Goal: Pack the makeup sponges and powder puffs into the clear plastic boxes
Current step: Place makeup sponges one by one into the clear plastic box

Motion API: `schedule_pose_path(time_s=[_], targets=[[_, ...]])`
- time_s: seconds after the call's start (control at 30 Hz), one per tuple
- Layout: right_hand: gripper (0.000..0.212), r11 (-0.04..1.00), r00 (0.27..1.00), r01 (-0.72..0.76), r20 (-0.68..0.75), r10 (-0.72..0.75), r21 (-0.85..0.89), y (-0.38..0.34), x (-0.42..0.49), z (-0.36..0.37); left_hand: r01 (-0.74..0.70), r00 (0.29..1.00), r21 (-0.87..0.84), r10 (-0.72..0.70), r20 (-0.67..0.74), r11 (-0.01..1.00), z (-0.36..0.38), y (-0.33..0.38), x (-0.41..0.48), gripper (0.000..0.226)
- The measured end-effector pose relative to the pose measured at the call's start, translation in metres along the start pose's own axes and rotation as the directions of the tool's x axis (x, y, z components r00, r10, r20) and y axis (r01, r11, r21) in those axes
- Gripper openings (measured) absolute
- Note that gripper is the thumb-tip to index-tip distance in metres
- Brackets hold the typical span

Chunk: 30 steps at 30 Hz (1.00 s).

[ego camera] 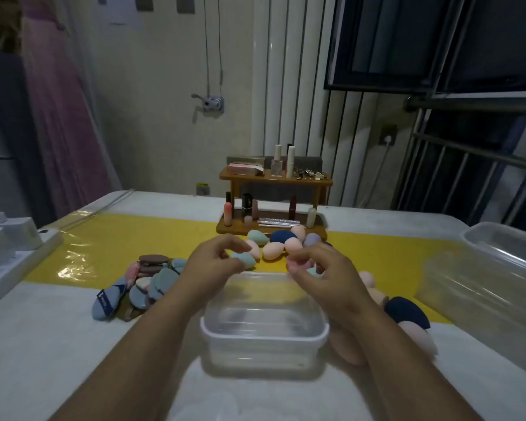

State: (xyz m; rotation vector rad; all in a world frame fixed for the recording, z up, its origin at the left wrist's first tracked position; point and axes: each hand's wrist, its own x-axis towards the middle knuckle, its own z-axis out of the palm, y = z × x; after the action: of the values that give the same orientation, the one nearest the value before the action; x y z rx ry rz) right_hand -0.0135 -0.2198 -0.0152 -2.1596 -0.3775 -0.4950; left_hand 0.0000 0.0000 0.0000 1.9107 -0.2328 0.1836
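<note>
Head view: we judge the sponges [274,249] light, soft and springy, best pinched round the fat middle. Our left hand [210,265] pinches a teal sponge [244,259]. Our right hand [328,278] curls its grip on a pink sponge [295,264], perhaps a second too. Both hang over the far rim of the box [264,335]. Puffs [148,281] lie left.

One wide-angle camera sits on the person's head and faces forward and down over the white table [73,344]. The left hand [213,262] and right hand [325,275] reach in from the bottom edge, close under the lens, at the far rim of the clear rectangular plastic box [264,333] at frame centre. The brown wooden two-tier shelf [274,177] stands farther off, straight ahead; the dark barred window [407,41] fills the upper right.
</note>
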Motion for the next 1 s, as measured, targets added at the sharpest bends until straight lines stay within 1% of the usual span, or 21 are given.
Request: schedule_pose_path(time_s=[0.07, 0.1, 0.13, 0.17, 0.23, 0.33, 0.4, 0.5, 0.57, 0.63, 0.7, 0.77, 0.83, 0.87, 0.9, 0.93, 1.0], targets=[[0.016, 1.000, 0.998, -0.030, 0.048, 0.030, -0.009, -0.004, -0.001, 0.000, 0.040, 0.998, 0.153, -0.032, -0.051, 0.987, -0.005, -0.007, 0.001, 0.016], [0.018, 0.999, 0.997, -0.027, 0.071, 0.029, -0.033, -0.003, -0.002, 0.000, 0.077, 0.996, 0.202, -0.069, -0.050, 0.976, -0.008, -0.012, 0.001, 0.015], [0.022, 0.998, 0.994, -0.034, 0.103, 0.040, -0.059, -0.003, -0.004, -0.001, 0.114, 0.993, 0.211, -0.109, -0.036, 0.971, -0.010, -0.018, 0.000, 0.017], [0.027, 0.995, 0.990, -0.044, 0.131, 0.056, -0.091, -0.002, -0.005, -0.002, 0.144, 0.989, 0.172, -0.146, -0.005, 0.974, -0.011, -0.021, 0.000, 0.022], [0.025, 0.989, 0.979, -0.084, 0.175, 0.105, -0.125, -0.003, -0.007, -0.006, 0.195, 0.979, 0.072, -0.199, 0.050, 0.978, -0.012, -0.022, 0.000, 0.029], [0.024, 0.980, 0.976, -0.117, 0.166, 0.144, -0.160, -0.002, -0.007, -0.007, 0.188, 0.976, 0.009, -0.188, 0.114, 0.982, -0.016, -0.023, 0.000, 0.022], [0.022, 0.980, 0.981, -0.130, 0.127, 0.149, -0.149, 0.000, -0.005, -0.003, 0.172, 0.982, -0.020, -0.170, 0.085, 0.985, -0.016, -0.024, 0.000, 0.020], [0.016, 0.984, 0.990, -0.115, 0.070, 0.126, -0.137, 0.001, -0.002, 0.004, 0.156, 0.987, -0.121, -0.160, -0.027, 0.980, -0.014, -0.023, 0.002, 0.006], [0.017, 0.986, 0.996, -0.055, 0.054, 0.064, -0.160, 0.002, -0.002, 0.004, 0.142, 0.987, -0.146, -0.151, -0.056, 0.979, -0.014, -0.022, 0.003, 0.006], [0.024, 0.983, 0.997, 0.020, 0.072, -0.007, -0.185, -0.001, -0.006, 0.001, 0.142, 0.986, -0.158, -0.154, -0.067, 0.977, -0.013, -0.023, 0.003, 0.006], [0.038, 0.984, 0.985, 0.099, 0.157, -0.075, -0.148, -0.005, -0.011, -0.002, 0.149, 0.982, -0.153, -0.165, -0.096, 0.977, -0.012, -0.025, 0.002, 0.006], [0.052, 0.994, 0.943, 0.069, 0.331, -0.038, -0.082, -0.011, -0.018, -0.004, 0.153, 0.976, -0.138, -0.171, -0.136, 0.979, -0.009, -0.027, 0.001, 0.006], [0.067, 0.993, 0.868, 0.044, 0.496, 0.015, -0.107, -0.016, -0.021, -0.008, 0.150, 0.973, -0.143, -0.172, -0.153, 0.978, -0.008, -0.027, -0.001, 0.006], [0.073, 0.985, 0.847, 0.076, 0.532, 0.021, -0.158, -0.018, -0.022, -0.010, 0.150, 0.973, -0.149, -0.173, -0.153, 0.977, -0.008, -0.027, -0.002, 0.006], [0.077, 0.970, 0.841, 0.118, 0.542, 0.017, -0.213, -0.019, -0.022, -0.011, 0.147, 0.973, -0.157, -0.172, -0.155, 0.976, -0.009, -0.026, -0.002, 0.007], [0.078, 0.949, 0.844, 0.163, 0.537, 0.007, -0.269, -0.020, -0.021, -0.010, 0.143, 0.974, -0.159, -0.167, -0.154, 0.977, -0.009, -0.026, -0.002, 0.008], [0.072, 0.900, 0.865, 0.240, 0.501, -0.029, -0.363, -0.018, -0.018, -0.005, 0.137, 0.979, -0.149, -0.157, -0.132, 0.979, -0.009, -0.023, -0.002, 0.011]])
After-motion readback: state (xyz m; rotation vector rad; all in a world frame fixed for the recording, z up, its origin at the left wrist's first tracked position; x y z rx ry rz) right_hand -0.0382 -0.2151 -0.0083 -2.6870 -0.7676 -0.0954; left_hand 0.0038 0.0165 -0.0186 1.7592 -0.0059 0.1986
